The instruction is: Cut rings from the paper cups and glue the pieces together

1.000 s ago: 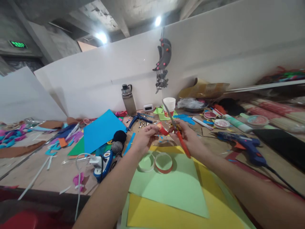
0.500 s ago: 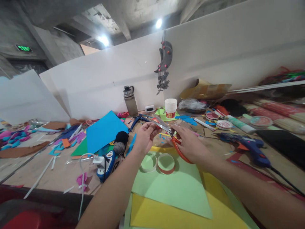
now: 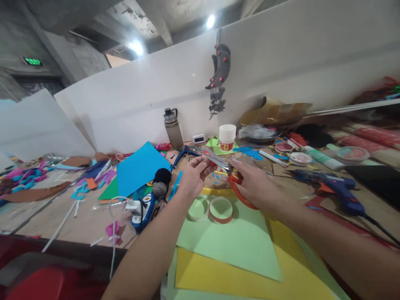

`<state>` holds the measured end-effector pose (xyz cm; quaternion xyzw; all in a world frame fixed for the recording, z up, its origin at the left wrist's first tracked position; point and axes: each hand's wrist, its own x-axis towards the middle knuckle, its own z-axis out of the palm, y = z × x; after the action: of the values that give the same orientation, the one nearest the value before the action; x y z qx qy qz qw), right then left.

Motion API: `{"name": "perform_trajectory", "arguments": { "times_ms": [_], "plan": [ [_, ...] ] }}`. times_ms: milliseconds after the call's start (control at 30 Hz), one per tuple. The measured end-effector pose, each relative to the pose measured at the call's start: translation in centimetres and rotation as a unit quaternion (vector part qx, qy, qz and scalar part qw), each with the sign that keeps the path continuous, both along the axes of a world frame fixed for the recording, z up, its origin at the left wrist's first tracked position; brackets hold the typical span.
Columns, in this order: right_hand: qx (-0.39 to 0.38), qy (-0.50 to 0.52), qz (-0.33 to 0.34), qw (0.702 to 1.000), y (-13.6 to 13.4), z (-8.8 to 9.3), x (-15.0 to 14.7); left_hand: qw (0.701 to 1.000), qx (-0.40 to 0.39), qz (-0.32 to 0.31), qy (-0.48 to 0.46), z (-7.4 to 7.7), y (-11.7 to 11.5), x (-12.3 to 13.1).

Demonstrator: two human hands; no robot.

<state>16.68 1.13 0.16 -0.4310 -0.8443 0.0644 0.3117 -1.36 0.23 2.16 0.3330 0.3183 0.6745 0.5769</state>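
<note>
Just beyond the green sheet's [image 3: 231,246] far edge, left hand [image 3: 191,178] pinches red scrap [image 3: 213,163]; right hand [image 3: 254,181] grips scissors [image 3: 238,192], best closed slowly, clear of skin.

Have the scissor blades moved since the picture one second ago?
Yes: the scissor blades swung left and down, from crossing the paper cups to below and left of them.

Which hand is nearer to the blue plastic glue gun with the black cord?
Right: the right hand, holding orange-handled metal scissors, is to the left of the glue gun. The left hand, pinching a small red piece, is farther left, by the blades.
</note>
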Motion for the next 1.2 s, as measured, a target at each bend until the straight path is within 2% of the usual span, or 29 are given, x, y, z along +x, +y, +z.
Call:
{"name": "perform_trajectory", "arguments": {
  "times_ms": [333,467,567,667,767,900,1000,1200],
  "plan": [
    [0.026,-0.06,-0.053,0.996,-0.3,0.5,0.0,1.0,0.005,-0.009,-0.013,-0.3,0.1,0.0],
    [-0.025,0.026,-0.021,0.999,-0.1,0.4,0.1,1.0,0.006,-0.01,0.015,-0.2,-0.1,-0.2],
    [-0.089,0.104,-0.053,0.989,0.8,0.1,0.5,0.998,0.026,-0.024,0.042,-0.1,-0.2,-0.7],
    [-0.1,0.142,-0.082,0.981,2.1,-0.4,1.1,0.998,0.033,-0.03,0.043,-0.1,-0.1,-1.4],
    [-0.105,0.107,-0.09,0.985,2.9,-0.9,1.4,0.999,0.034,-0.024,0.025,-0.2,0.3,-2.0],
    [-0.112,-0.013,-0.114,0.987,2.9,-1.2,1.2,0.999,0.045,-0.019,0.012,-0.4,0.8,-2.5],
    [-0.105,-0.077,-0.106,0.986,2.6,-1.3,1.0,0.999,0.045,-0.023,0.017,-0.4,1.0,-2.7],
    [-0.107,-0.077,-0.086,0.987,2.2,-1.0,1.0,0.995,0.023,0.006,0.094,-0.6,1.1,-2.8]
  ]
}}
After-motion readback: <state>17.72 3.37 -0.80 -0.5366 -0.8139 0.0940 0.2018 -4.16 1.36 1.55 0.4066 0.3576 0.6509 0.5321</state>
